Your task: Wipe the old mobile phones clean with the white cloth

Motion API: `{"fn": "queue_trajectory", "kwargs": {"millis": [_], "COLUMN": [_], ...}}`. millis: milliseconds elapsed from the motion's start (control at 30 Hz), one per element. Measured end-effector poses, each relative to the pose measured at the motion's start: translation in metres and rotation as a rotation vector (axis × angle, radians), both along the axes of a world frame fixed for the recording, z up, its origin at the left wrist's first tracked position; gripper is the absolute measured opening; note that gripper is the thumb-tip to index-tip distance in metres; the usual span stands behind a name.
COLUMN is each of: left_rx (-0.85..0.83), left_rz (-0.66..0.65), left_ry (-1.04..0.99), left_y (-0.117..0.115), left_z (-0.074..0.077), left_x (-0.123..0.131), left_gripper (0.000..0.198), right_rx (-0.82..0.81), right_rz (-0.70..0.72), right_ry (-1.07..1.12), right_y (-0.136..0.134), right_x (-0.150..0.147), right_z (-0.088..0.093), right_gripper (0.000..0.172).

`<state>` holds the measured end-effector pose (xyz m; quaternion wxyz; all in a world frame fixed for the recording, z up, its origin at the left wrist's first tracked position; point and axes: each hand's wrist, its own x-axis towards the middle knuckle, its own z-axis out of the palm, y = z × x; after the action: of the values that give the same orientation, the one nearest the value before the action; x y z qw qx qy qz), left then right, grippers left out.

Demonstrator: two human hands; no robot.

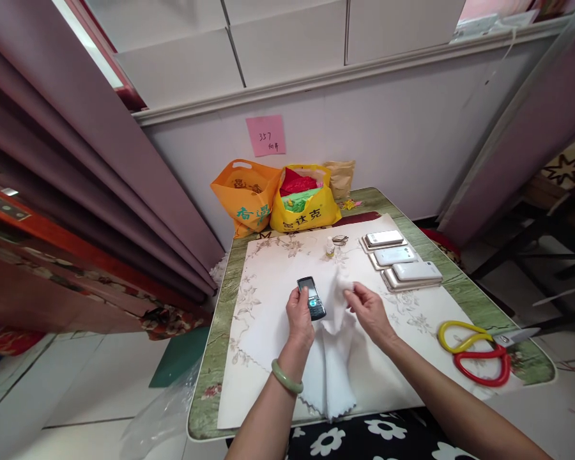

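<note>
A dark phone with a keypad and a lit screen is held upright in my left hand, the thumb lying on its front. My right hand pinches the upper part of a white cloth, just right of the phone. The cloth hangs in folds and spreads down to the table's near edge, its border zigzag cut. Beyond my hands a small bottle stands beside a pair of glasses. Several phones lie in stacks at the right, among them a white one.
Scissors with yellow and red handles lie at the right edge of the floral mat. An orange bag, a yellow bag and a brown paper packet stand at the back, below a pink note on the wall.
</note>
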<state>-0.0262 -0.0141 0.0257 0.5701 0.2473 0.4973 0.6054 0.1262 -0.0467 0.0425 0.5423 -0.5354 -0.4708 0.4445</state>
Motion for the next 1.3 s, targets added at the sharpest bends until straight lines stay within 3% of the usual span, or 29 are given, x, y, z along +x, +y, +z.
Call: {"fn": "queue_trajectory", "kwargs": {"millis": [100,233,433,633,800,1067,1300], "left_rx": [0.016,0.038,0.063,0.106,0.152,0.149,0.180], "left_rz": [-0.045,-0.062,0.029,0.094,-0.047,-0.239,-0.033], "left_ry": [-0.009,-0.010,0.142,0.399,0.441,0.435,0.558], "left_y": [-0.002,-0.004,-0.004,-0.001,-0.001,-0.015,0.019], "left_z": [0.009,0.015,0.006,0.000,0.006,0.011,0.014], "left_x": [0.000,-0.002,0.004,0.005,0.004,0.011,0.011], "left_gripper": [0.034,0.030,0.026,0.032,0.033,0.033,0.036], "right_rx": [-0.106,-0.240,-0.324,-0.256,-0.181,-0.139,-0.114], "right_rz": [0.211,0.139,0.171,0.116,0.015,-0.112,-0.049], "right_ry": [0.166,0.369,0.273,0.149,0.177,0.247,0.197], "right_y": [-0.001,-0.002,-0.007,-0.011,-0.005,0.021,0.001], "right_x": [-0.017,-0.031,-0.036,-0.041,-0.044,-0.037,-0.049], "right_z": [0.004,-0.005,-0.013,-0.018,-0.024,-0.015,-0.022], "right_gripper": [0.044,0.044,0.043,0.041,0.039,0.042,0.040]}}
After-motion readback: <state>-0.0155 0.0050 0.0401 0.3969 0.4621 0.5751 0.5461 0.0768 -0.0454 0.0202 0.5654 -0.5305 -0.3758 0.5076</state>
